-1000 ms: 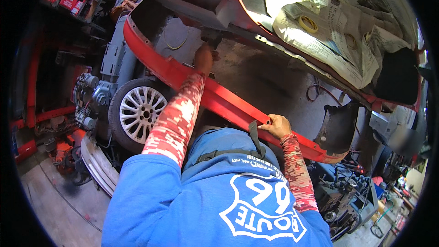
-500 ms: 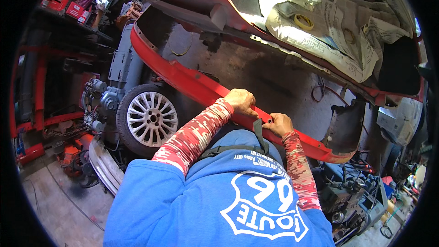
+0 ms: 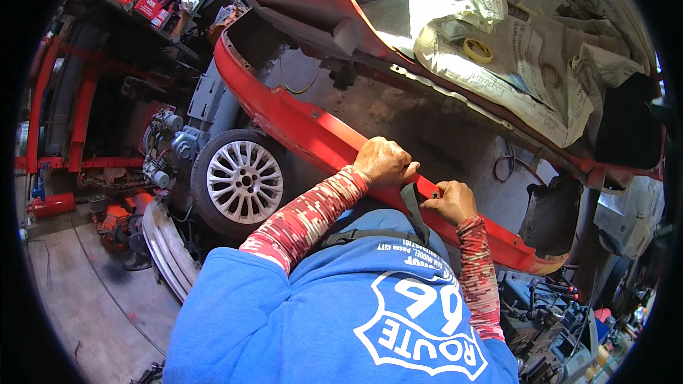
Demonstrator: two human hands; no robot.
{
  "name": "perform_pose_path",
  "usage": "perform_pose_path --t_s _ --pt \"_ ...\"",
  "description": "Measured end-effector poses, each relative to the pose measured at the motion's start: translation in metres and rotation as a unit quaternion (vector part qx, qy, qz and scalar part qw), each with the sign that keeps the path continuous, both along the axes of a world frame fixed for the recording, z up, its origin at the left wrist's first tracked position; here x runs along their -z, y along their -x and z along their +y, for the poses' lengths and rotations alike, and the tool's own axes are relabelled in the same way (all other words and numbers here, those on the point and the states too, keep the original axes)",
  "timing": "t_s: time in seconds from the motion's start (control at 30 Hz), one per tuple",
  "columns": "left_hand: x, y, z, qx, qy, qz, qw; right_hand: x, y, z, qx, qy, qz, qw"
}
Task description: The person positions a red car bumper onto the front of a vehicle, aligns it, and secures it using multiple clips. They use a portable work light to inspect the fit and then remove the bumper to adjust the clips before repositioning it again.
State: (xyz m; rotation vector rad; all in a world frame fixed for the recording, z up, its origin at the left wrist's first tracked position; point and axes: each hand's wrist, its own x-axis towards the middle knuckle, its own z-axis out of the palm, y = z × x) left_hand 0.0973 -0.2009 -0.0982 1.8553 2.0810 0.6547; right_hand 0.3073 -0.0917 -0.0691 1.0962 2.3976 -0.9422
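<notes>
A long red car bumper (image 3: pixel 284 119) lies across in front of my body, sloping from the far left to the near right. My left hand (image 3: pixel 384 161) is closed over its upper edge near the middle, knuckles up. Just to the right, my right hand (image 3: pixel 455 203) grips the same edge, its thumb pointing left beside a small dark hole in the bumper. Between the two hands a dark strap (image 3: pixel 413 206) runs up to the bumper edge from my waist. The fingertips behind the bumper are hidden.
Beyond the bumper stands a red car body (image 3: pixel 341 18) partly covered with newspaper (image 3: pixel 498 64), a yellow tape roll (image 3: pixel 477 50) on top. A silver-rimmed wheel (image 3: pixel 244 182) stands at left, near a grey compressor-like machine (image 3: pixel 186 144). Tools and metal parts (image 3: pixel 548 306) crowd the lower right.
The whole view has shifted slightly, so most things sit a little further right. My right hand has slid a little away from the left, its thumb more stretched out. Both hands keep the bumper.
</notes>
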Motion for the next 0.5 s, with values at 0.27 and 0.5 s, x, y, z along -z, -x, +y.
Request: perform_pose_path --t_s 0.27,0.5 --pt "-0.015 -0.029 0.013 0.0 -0.025 0.005 1.0 -0.014 -0.028 0.016 -0.01 -0.017 0.022 1.0" --pt "-0.027 -0.017 0.029 0.011 -0.03 0.031 0.999 -0.028 -0.017 0.03 0.003 -0.026 0.04 0.999"
